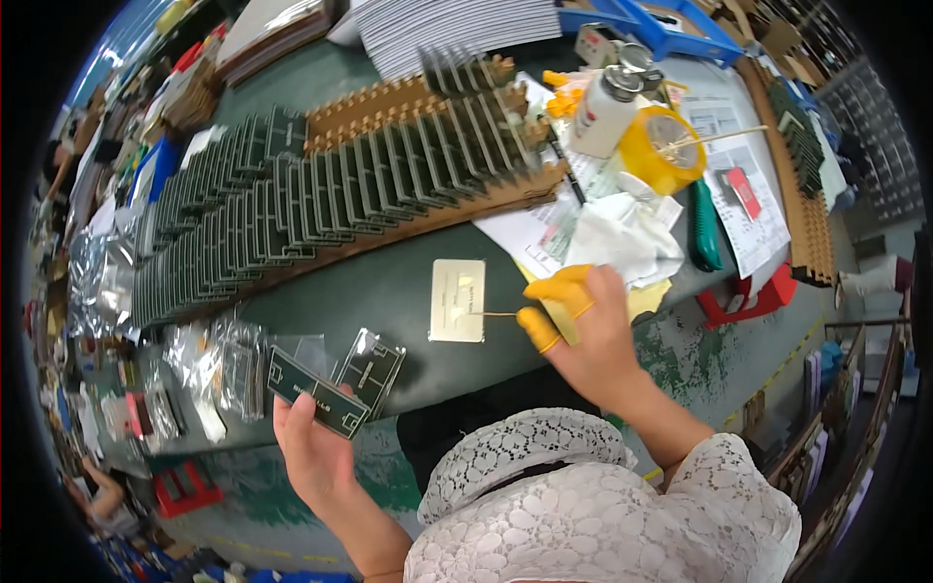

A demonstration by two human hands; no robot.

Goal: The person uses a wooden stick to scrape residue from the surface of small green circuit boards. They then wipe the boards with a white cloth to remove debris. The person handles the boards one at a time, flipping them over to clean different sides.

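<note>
Rows of dark-green rectangular plates (364, 180) stand racked, yet I judge work remains: at the counter's (389, 291) front edge, left hand (316, 457) grips another, right hand (598, 335) pinches a thin wooden stick (499, 314).

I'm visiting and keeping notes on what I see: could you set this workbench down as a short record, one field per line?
Left hand: holds a dark green card with pale lettering
Right hand: yellow covers on some fingertips; holds a thin stick
Stick tip: at the cream card
Cream card: flat on the green tabletop
Behind: rows of standing dark cards, brown slotted holders
Upper right: white bottle, yellow tape roll, white cloth
</note>
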